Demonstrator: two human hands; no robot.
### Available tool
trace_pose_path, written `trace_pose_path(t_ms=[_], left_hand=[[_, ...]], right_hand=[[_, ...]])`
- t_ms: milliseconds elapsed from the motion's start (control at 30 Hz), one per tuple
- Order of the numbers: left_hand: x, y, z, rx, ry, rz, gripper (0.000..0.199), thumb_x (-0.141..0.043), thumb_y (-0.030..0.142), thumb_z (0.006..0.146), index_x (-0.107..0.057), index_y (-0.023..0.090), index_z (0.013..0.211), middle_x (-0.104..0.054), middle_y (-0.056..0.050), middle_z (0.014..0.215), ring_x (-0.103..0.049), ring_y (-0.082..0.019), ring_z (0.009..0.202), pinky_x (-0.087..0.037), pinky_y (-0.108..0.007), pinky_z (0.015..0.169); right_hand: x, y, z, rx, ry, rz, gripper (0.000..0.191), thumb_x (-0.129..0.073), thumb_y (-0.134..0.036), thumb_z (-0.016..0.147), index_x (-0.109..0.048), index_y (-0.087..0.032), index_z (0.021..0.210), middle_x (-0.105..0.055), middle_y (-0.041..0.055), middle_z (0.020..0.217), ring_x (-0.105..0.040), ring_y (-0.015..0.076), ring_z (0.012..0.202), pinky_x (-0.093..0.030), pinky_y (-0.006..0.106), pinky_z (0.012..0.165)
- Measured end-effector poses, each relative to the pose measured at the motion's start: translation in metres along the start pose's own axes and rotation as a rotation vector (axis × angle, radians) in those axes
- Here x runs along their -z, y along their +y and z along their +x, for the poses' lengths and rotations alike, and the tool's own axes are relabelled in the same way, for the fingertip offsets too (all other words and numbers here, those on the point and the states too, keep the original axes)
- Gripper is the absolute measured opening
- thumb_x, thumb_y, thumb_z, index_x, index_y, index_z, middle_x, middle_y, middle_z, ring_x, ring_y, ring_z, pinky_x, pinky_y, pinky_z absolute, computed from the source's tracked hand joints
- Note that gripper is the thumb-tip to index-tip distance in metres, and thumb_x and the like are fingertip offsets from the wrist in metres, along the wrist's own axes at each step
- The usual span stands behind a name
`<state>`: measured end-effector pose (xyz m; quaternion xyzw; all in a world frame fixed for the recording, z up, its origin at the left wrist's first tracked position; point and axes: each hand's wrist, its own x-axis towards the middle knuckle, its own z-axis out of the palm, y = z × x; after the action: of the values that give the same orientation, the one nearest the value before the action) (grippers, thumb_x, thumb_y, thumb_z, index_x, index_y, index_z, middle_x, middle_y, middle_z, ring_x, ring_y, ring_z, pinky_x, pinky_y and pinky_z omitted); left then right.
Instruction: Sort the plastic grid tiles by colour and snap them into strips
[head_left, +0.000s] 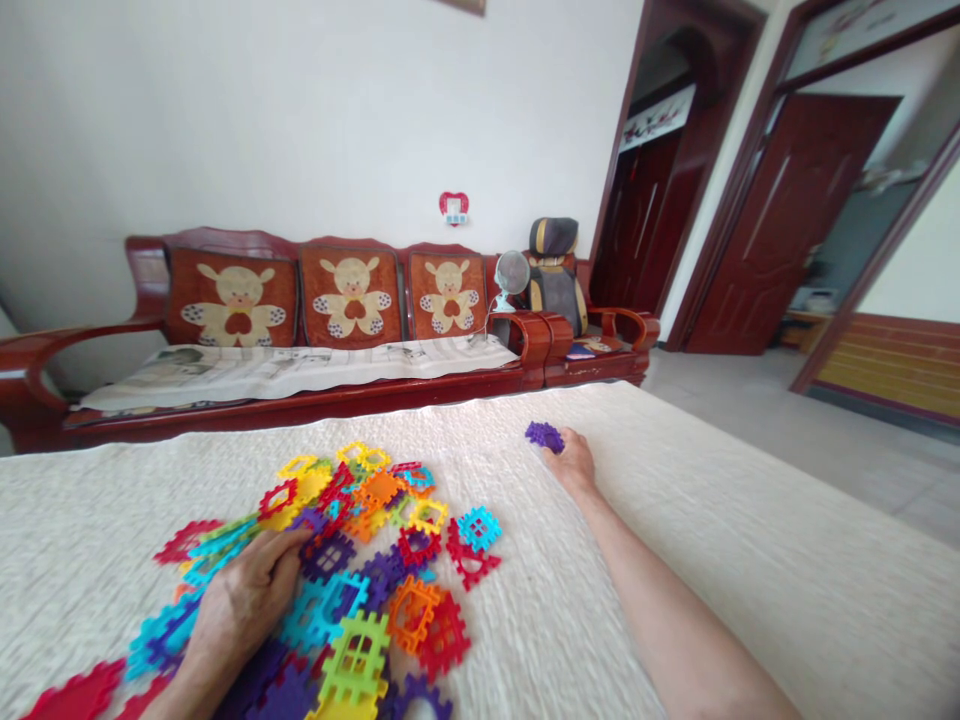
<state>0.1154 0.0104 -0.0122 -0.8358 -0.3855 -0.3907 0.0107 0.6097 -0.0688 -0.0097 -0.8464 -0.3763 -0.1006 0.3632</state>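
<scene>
Pinches a purple piece (544, 436) in the closed fingertips of the right hand (576, 462), off the right side of the pile (379, 490) and well apart from it. Juts from those fingertips on the pile's side, with the long axis roughly sideways; cannot tell whether single or stacked. Sits far nearer the right hand than the left hand (255, 580), across the pile. Rests that left hand on the pile's left part, fingers curled beside a dark purple window piece (328, 556); cannot tell whether gripping anything. Includes, at the pile's right edge, a cyan window piece (480, 528) overlapping a red piece (474, 572). Spreads on a pale cloth (750, 500) beneath the pile. Backs, beyond the pile, onto a wooden sofa (536, 345) with three cushions (448, 297).
</scene>
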Motion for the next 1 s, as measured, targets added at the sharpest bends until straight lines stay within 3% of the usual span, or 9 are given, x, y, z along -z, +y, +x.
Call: trace_pose_path(t_ms=[200,333,400,500,567,700,833,900,1000], left_hand=[[0.002,0.002,0.001,0.011,-0.007,-0.003,0.028,-0.047,0.034,0.083,-0.071,0.024,0.091,-0.071,-0.002,0.079,-0.068,-0.015,0.068,-0.054,-0.022,0.061],[0.003,0.005,0.0,0.044,-0.033,0.003,0.029,-0.045,0.032,0.085,-0.071,0.022,0.094,-0.071,-0.002,0.082,-0.067,-0.015,0.07,-0.053,-0.022,0.063],[0.004,0.007,0.0,0.062,-0.045,0.008,0.03,-0.044,0.031,0.085,-0.071,0.021,0.094,-0.07,-0.002,0.082,-0.067,-0.014,0.07,-0.052,-0.023,0.064],[0.004,0.01,0.001,0.086,-0.048,0.013,0.03,-0.043,0.028,0.085,-0.071,0.021,0.093,-0.07,-0.002,0.082,-0.067,-0.014,0.071,-0.052,-0.024,0.066],[0.005,0.013,0.002,0.101,-0.049,-0.001,0.03,-0.043,0.027,0.085,-0.071,0.021,0.092,-0.07,-0.002,0.083,-0.066,-0.014,0.072,-0.052,-0.024,0.067],[0.006,0.018,0.002,0.124,-0.059,-0.024,0.029,-0.044,0.022,0.084,-0.072,0.02,0.092,-0.069,-0.003,0.081,-0.065,-0.013,0.072,-0.051,-0.024,0.068],[0.006,0.02,0.002,0.156,-0.068,-0.021,0.028,-0.044,0.019,0.085,-0.071,0.02,0.093,-0.069,-0.003,0.084,-0.064,-0.013,0.075,-0.05,-0.024,0.071],[0.006,0.02,0.002,0.157,-0.076,-0.033,0.028,-0.043,0.018,0.086,-0.07,0.02,0.094,-0.069,-0.003,0.085,-0.064,-0.013,0.077,-0.05,-0.024,0.072],[0.006,0.022,0.003,0.163,-0.072,-0.032,0.029,-0.043,0.018,0.087,-0.07,0.019,0.095,-0.068,-0.003,0.084,-0.064,-0.013,0.077,-0.05,-0.024,0.071]], right_hand=[[0.004,-0.005,-0.002,-0.002,-0.02,0.001,0.047,-0.057,-0.032,0.072,-0.057,-0.015,0.116,-0.06,0.0127,0.106,-0.058,0.0264,0.098,-0.044,0.039,0.091],[0.009,-0.01,-0.006,-0.003,0.025,0.012,0.054,-0.059,-0.036,0.072,-0.055,-0.012,0.119,-0.054,0.017,0.116,-0.052,0.0307,0.109,-0.041,0.042,0.096],[0.011,-0.014,-0.008,0.056,0.085,0.038,0.051,-0.057,-0.035,0.074,-0.054,-0.012,0.12,-0.053,0.0165,0.118,-0.049,0.0303,0.113,-0.039,0.042,0.1],[0.014,-0.03,-0.014,0.267,0.112,0.149,0.038,-0.05,-0.027,0.079,-0.057,-0.016,0.114,-0.056,0.0132,0.115,-0.05,0.0264,0.112,-0.039,0.04,0.101],[0.014,-0.05,-0.022,0.424,0.021,0.245,0.03,-0.047,-0.024,0.08,-0.061,-0.018,0.106,-0.06,0.0108,0.107,-0.055,0.0236,0.104,-0.042,0.038,0.097],[0.02,-0.107,-0.057,0.734,-0.366,0.427,0.02,-0.05,-0.021,0.079,-0.065,-0.022,0.093,-0.066,0.0062,0.094,-0.061,0.0201,0.092,-0.047,0.036,0.09],[0.033,-0.151,-0.098,1.1,-0.766,0.446,0.05,-0.059,-0.013,0.066,-0.061,-0.023,0.115,-0.058,0.0067,0.125,-0.053,0.0206,0.117,-0.04,0.037,0.101],[0.037,-0.159,-0.111,1.155,-0.857,0.38,0.055,-0.058,-0.01,0.064,-0.06,-0.023,0.117,-0.055,0.0069,0.129,-0.05,0.021,0.121,-0.039,0.038,0.103],[0.035,-0.157,-0.114,1.14,-0.851,0.322,0.044,-0.05,-0.003,0.066,-0.065,-0.023,0.103,-0.056,0.0053,0.127,-0.051,0.0186,0.118,-0.04,0.036,0.101]])
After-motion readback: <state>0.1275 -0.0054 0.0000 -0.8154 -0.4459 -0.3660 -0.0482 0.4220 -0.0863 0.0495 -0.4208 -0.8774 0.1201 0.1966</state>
